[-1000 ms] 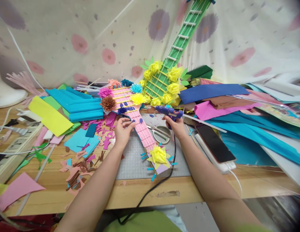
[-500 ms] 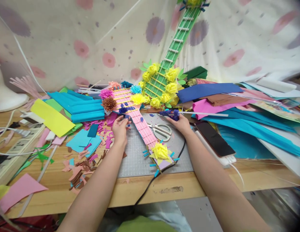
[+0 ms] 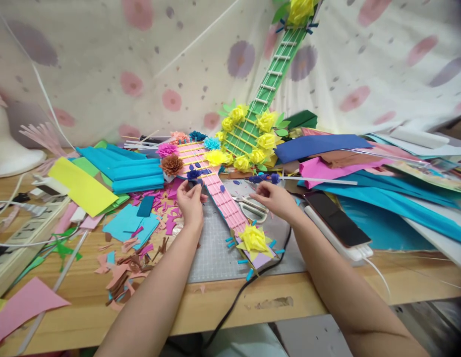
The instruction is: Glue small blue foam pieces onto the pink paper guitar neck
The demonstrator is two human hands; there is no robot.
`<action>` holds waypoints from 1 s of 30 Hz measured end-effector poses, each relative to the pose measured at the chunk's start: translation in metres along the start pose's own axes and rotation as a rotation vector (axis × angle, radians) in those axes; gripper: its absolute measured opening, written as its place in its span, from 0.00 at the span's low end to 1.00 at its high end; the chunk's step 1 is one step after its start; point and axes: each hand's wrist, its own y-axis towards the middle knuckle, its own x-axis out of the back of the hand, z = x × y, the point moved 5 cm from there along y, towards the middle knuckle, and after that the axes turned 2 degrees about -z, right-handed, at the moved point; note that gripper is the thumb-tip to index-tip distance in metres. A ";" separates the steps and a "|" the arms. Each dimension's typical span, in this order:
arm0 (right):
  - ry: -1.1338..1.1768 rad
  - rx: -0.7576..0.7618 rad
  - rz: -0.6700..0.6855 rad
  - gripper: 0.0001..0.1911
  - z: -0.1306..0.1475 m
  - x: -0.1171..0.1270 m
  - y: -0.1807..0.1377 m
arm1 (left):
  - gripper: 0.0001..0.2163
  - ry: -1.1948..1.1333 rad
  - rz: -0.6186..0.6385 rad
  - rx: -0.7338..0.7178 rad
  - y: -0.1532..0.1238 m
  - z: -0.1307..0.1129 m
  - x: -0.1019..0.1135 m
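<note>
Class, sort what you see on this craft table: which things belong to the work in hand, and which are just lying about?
In use:
left hand
small dark blue piece
pink paper guitar
right hand
blue glue gun

Lying about:
scissors
phone
green paper guitar
yellow sheet
paper scraps

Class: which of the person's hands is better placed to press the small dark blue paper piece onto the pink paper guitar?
Probably the left hand: its fingertips already pinch at the small dark blue paper piece beside the pink paper guitar. The right hand lies farther off, over the scissors.
</note>
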 end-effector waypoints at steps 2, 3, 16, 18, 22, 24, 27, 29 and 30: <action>0.224 0.095 0.041 0.12 0.025 -0.017 0.011 | 0.21 -0.004 0.041 -0.021 -0.003 -0.001 -0.003; 0.315 0.135 0.067 0.12 0.037 -0.026 0.017 | 0.22 -0.002 0.057 -0.029 -0.005 -0.001 -0.004; 0.826 0.094 0.225 0.17 0.094 -0.093 0.057 | 0.24 -0.060 0.014 0.010 -0.004 -0.003 -0.002; 0.832 0.084 0.237 0.17 0.096 -0.093 0.055 | 0.24 -0.041 0.009 0.024 -0.005 -0.002 -0.004; 0.838 0.076 0.272 0.19 0.099 -0.094 0.051 | 0.24 -0.037 -0.021 0.046 -0.005 -0.001 -0.005; 0.855 0.058 0.256 0.18 0.097 -0.095 0.052 | 0.24 -0.054 -0.030 0.053 -0.004 -0.001 -0.005; 0.876 0.027 0.219 0.14 0.095 -0.098 0.055 | 0.22 -0.096 -0.040 0.067 -0.003 0.000 -0.005; 0.877 0.032 0.210 0.12 0.097 -0.101 0.057 | 0.22 -0.109 -0.041 0.076 -0.004 0.001 -0.005; 0.878 0.040 0.202 0.11 0.098 -0.101 0.058 | 0.22 -0.103 -0.034 0.080 -0.004 0.001 -0.005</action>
